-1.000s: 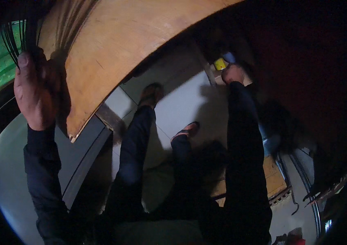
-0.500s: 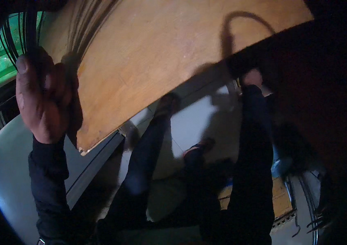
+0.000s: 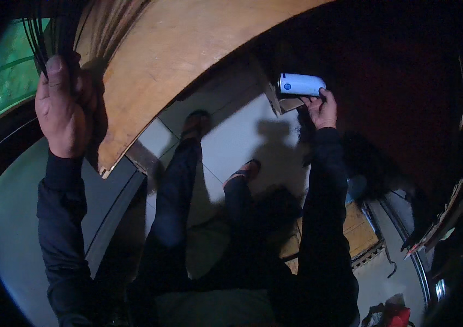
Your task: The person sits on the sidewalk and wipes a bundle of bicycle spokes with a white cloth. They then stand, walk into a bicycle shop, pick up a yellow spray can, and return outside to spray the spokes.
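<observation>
Closed around a bundle of thin dark strands [image 3: 35,43], my left hand [image 3: 67,111] is at the upper left, beside the wooden board's edge. The strands fan upward out of the fist; whether they are wires or thin rods is unclear. To the right, a white can [image 3: 303,85] with a small dark round mark lies sideways in my right hand [image 3: 321,109]. The thumb and fingers grip its right end, and a rim shows at its left end. A light brown wooden board [image 3: 171,60] spreads across the top, with shadows of the strands on it.
Below the board are pale floor tiles [image 3: 242,136] and my two feet in sandals. A green surface [image 3: 5,82] lies at the far left, above a pale grey panel [image 3: 13,212]. A yellowish wooden piece [image 3: 359,231] and a red item [image 3: 397,316] sit at lower right.
My right hand has come out of the dark at the right, and the white can now shows in it. The view has shifted, so less of the board shows. My left hand still grips the strands.
</observation>
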The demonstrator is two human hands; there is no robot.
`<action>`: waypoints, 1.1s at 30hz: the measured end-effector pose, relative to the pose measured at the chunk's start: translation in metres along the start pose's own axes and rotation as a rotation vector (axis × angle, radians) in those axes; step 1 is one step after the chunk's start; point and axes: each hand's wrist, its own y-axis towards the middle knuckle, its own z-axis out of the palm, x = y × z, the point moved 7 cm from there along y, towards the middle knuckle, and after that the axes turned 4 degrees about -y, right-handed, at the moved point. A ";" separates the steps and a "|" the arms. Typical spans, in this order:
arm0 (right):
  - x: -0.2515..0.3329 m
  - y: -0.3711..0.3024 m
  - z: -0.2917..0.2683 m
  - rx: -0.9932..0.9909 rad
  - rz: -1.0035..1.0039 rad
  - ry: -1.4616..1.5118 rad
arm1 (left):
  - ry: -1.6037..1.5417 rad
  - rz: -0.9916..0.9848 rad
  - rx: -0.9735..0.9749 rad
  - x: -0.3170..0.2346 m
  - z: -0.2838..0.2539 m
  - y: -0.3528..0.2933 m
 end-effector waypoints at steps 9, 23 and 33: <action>0.000 0.015 -0.013 -0.153 -0.087 -0.174 | -0.001 0.022 -0.044 0.005 -0.013 0.002; -0.034 0.107 0.042 -0.348 -0.393 -1.932 | 0.024 0.037 -0.095 0.006 -0.019 -0.013; -0.087 0.184 0.112 -0.204 -0.576 -2.289 | -0.017 0.061 -0.070 0.011 -0.031 -0.022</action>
